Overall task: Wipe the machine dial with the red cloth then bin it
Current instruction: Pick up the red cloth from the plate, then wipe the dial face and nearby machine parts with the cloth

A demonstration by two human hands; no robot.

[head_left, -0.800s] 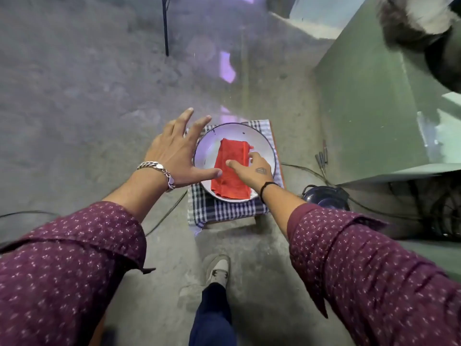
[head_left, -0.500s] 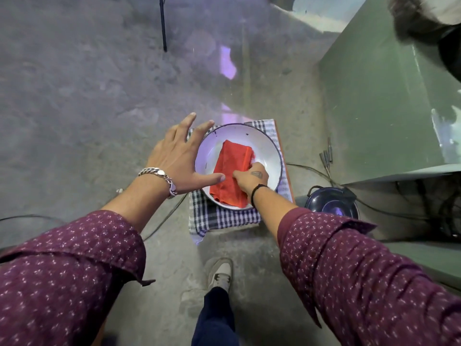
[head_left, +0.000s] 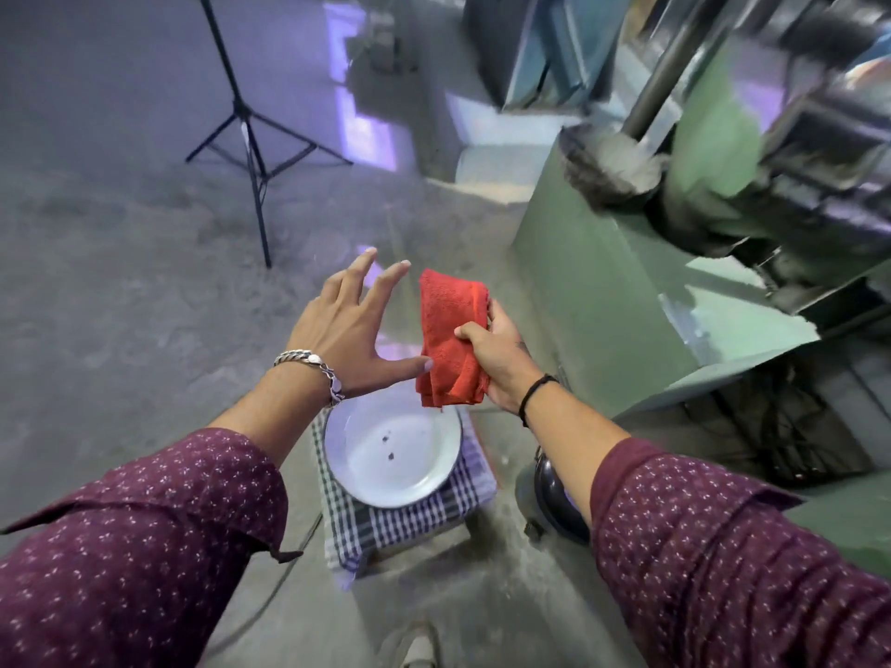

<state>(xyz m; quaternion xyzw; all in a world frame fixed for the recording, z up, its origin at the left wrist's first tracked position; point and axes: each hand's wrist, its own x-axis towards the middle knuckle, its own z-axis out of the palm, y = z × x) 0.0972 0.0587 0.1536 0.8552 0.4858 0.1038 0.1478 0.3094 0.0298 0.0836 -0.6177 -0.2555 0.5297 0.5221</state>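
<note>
**Inspector:** Status of the hands?

**Onlooker:** Right hand (head_left: pixel 496 359) grips the folded red terry cloth (head_left: pixel 448 339), held in the air above the round white enamel plate (head_left: pixel 385 479). Left hand (head_left: pixel 349 325) is spread wide, holding nothing, thumb just beside the cloth.

**Inspector:** Recommendation?

**Onlooker:** Keep the fold bunched firmly and carry it toward the green metal machine (head_left: pixel 602 301). The dial itself I cannot make out; that region is blurred.

A rough grey concrete floor (head_left: pixel 120 291) fills the workshop, streaked with purple patches of light (head_left: pixel 366 132). A black tripod stand (head_left: pixel 250 137) rises at upper left; a bulky green machine housing (head_left: pixel 602 301) occupies the right side, blurred above.
</note>
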